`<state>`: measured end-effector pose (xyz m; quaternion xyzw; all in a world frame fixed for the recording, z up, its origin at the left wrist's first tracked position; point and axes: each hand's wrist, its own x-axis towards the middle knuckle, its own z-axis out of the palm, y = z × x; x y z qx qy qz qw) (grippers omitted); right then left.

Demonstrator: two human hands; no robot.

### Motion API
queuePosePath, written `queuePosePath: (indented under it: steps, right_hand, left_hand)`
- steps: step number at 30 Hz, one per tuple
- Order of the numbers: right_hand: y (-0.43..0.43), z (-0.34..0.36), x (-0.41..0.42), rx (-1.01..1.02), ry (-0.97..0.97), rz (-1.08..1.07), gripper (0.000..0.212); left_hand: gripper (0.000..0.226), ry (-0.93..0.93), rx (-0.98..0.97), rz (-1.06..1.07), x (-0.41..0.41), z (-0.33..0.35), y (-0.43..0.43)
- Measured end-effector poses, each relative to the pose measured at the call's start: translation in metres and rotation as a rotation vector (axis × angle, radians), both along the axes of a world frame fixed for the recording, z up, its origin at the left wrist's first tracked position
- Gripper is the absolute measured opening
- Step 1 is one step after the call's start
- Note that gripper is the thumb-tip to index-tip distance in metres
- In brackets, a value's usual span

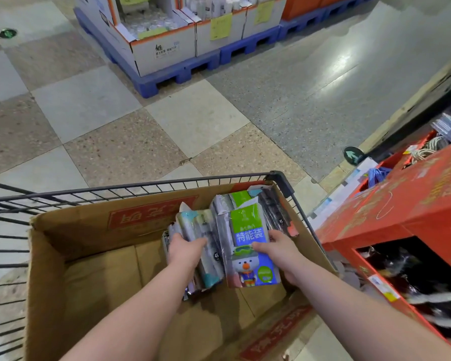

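At the far left, the wire shopping cart (8,230) is carrying an open cardboard box (71,256), whose floor is showing bare on that side. Moving right, the left grip (186,247) is curling round a bundle of grey and teal packs (197,225). Its fingers are lying over the front face, and the bundle is standing on edge in the box's right half. Touching it on the right, a blue and green pack (250,238) with a cartoon mascot is standing upright. The right grip (279,248) is clasping this pack's right edge, thumb across the front. More packs are leaning behind it against the box wall. Furthest right, outside the cart, a red display stand (401,204) is holding loose goods.

The work appears to be handling these packs as one block. Done well, both grips would be pressing inward toward each other so the glossy wrappers are not fanning apart. Fingers would be reaching low enough to support the bottom edges. The block would be staying upright, and any lift would be going straight up past the box rim before swinging sideways.
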<state>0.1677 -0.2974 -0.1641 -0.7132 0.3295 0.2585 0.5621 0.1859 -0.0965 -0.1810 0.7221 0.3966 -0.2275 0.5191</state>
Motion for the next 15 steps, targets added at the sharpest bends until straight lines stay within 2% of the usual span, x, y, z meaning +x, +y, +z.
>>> queuePosePath:
  steps: [6,13,15]
  right_hand:
    - [-0.025,0.019,-0.016,0.097,-0.06,-0.093,0.017]
    - [-0.074,0.061,-0.043,0.175,-0.226,-0.156,0.018]
    - [-0.099,0.078,-0.059,0.202,-0.272,-0.195,0.026]
  left_hand:
    - [0.033,-0.139,-0.1,0.09,-0.015,0.037,-0.001]
    - [0.032,-0.318,-0.209,0.023,-0.028,0.093,-0.047]
    - [0.026,-0.345,-0.27,-0.001,-0.038,0.108,-0.072]
